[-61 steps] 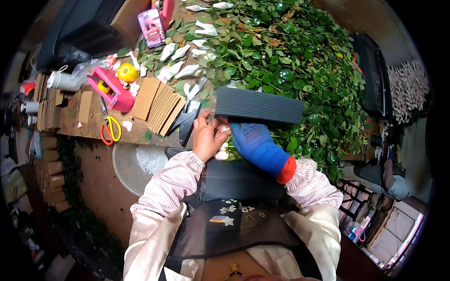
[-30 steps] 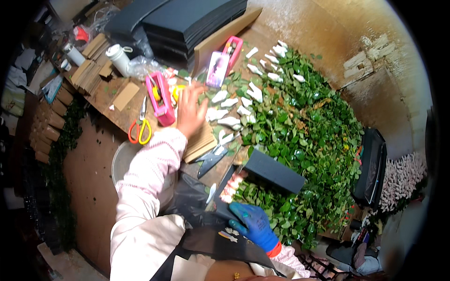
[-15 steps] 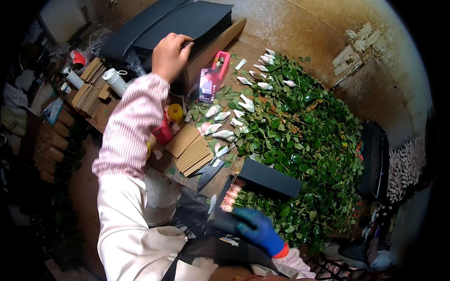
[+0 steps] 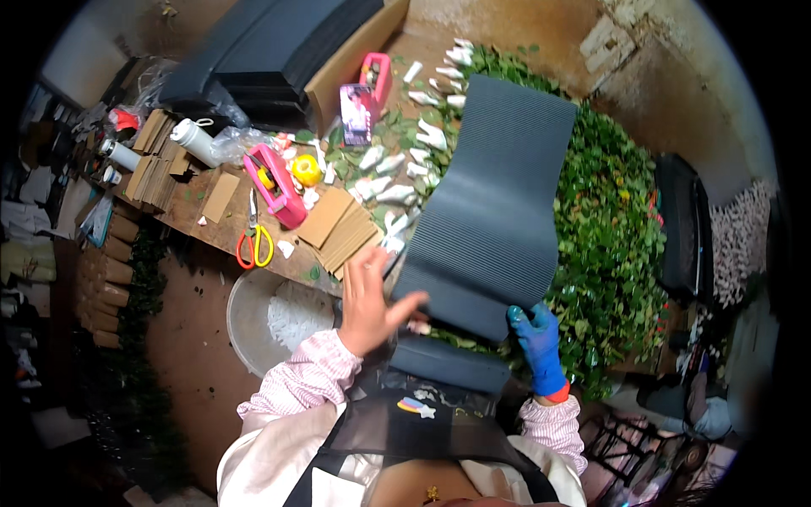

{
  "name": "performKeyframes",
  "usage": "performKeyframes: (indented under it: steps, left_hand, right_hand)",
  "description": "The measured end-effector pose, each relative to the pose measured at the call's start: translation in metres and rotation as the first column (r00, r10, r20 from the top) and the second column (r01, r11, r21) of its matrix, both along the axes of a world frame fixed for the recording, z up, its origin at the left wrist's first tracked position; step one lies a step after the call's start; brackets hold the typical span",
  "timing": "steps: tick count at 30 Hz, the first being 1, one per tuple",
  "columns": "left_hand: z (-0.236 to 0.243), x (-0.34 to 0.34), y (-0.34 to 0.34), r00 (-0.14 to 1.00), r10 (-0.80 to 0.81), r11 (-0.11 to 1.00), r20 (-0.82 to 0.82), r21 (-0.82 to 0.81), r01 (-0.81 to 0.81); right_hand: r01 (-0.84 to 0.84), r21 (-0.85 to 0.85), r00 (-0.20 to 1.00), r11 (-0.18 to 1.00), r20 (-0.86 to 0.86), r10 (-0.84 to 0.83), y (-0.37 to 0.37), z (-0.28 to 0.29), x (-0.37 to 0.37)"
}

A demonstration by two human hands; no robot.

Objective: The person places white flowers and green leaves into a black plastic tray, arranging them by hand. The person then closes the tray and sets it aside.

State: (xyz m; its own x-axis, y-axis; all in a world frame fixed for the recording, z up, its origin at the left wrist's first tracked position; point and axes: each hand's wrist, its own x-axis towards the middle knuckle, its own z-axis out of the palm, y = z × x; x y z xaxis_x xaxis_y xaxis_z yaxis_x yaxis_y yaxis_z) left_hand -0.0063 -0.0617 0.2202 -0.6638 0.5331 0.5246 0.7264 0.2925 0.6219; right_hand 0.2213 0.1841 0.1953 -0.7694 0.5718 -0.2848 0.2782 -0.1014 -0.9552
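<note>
A large black corrugated sheet (image 4: pixel 507 177) lies bent across the leafy rose stems (image 4: pixel 608 245), its near end over a dark folded wrapper (image 4: pixel 448 362). At the sheet's near right corner, my right hand (image 4: pixel 539 346), in a blue glove with a red cuff, pinches the edge. My bare left hand (image 4: pixel 365 306) is by the sheet's near left edge, thumb and fingers apart, holding nothing. A little pink of the roses shows beside its thumb; the other blooms there are hidden under the sheet. Cardboard pieces (image 4: pixel 342 228) lie stacked just beyond my left fingers.
Scissors (image 4: pixel 253 241) with red and yellow handles, a pink tape dispenser (image 4: pixel 277 188) and a yellow tape roll (image 4: pixel 306 170) are on the table's left. Behind are a phone (image 4: pixel 356 114) and stacked black sheets (image 4: pixel 279 51). White-wrapped buds (image 4: pixel 397 194) line the stems. A bin (image 4: pixel 253 325) stands below.
My left hand has come from the black stack at the back to the near edge. A corrugated sheet now covers the roses, and my right hand has moved right onto its corner.
</note>
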Motion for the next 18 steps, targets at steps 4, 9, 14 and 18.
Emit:
performKeyframes:
  steps: [4, 9, 14, 18]
  left_hand:
    - [-0.087, -0.003, -0.003, 0.465, -0.144, 0.937, 0.874, -0.031, 0.349]
    - [-0.135, -0.006, 0.009, 0.517, -0.131, 0.936, 0.846, -0.067, 0.346]
    - [-0.132, -0.016, 0.000, 0.617, -0.096, 0.858, 0.781, -0.249, 0.449]
    - [-0.106, -0.020, -0.006, 0.866, -0.262, 0.685, 0.425, -0.551, 0.477]
  right_hand:
    - [-0.050, 0.022, 0.931, 0.998, 0.364, 0.039, 0.012, -0.028, 0.035]
    - [-0.691, 0.422, 0.632, 0.586, 0.746, 0.209, 0.027, 0.016, 0.023]
    - [-0.633, 0.567, 0.756, 0.527, 0.309, 0.577, 0.000, -0.030, -0.022]
    - [-0.761, 0.566, 0.600, 0.317, 0.430, 0.675, -0.008, -0.065, -0.037]
